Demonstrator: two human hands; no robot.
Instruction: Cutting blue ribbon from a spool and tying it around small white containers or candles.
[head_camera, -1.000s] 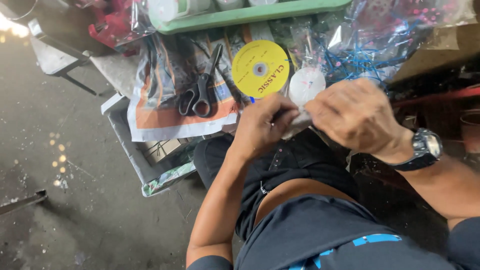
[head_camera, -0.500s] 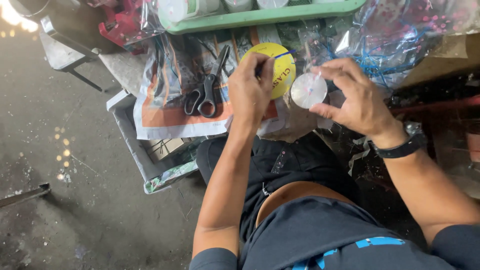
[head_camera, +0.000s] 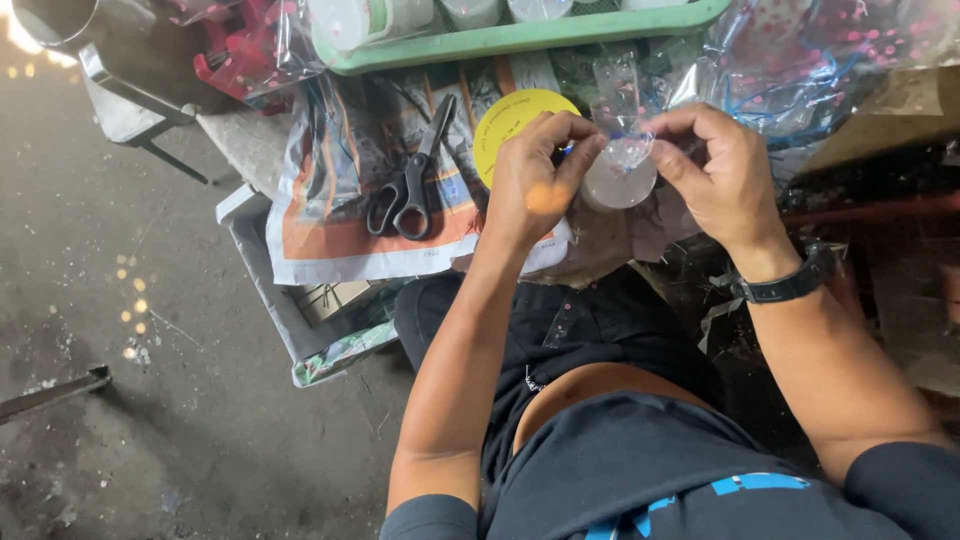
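While pinched, both hands (head_camera: 620, 170) grip clear wrapping (head_camera: 622, 150).

One pair of black scissors (head_camera: 408, 190) is lying centre-left, one yellow disc (head_camera: 510, 122) is sitting above, one green tray (head_camera: 520, 38) is showing along the top, and one wristwatch (head_camera: 785, 287) is showing at right.

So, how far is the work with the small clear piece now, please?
Both hands are on it: the left hand and right hand pinch a small round clear piece with clear film above it. The scissors lie closed on the printed paper, unused now. The yellow disc lies beside them. Finished pieces cannot be identified, so how much is done or left is unclear.
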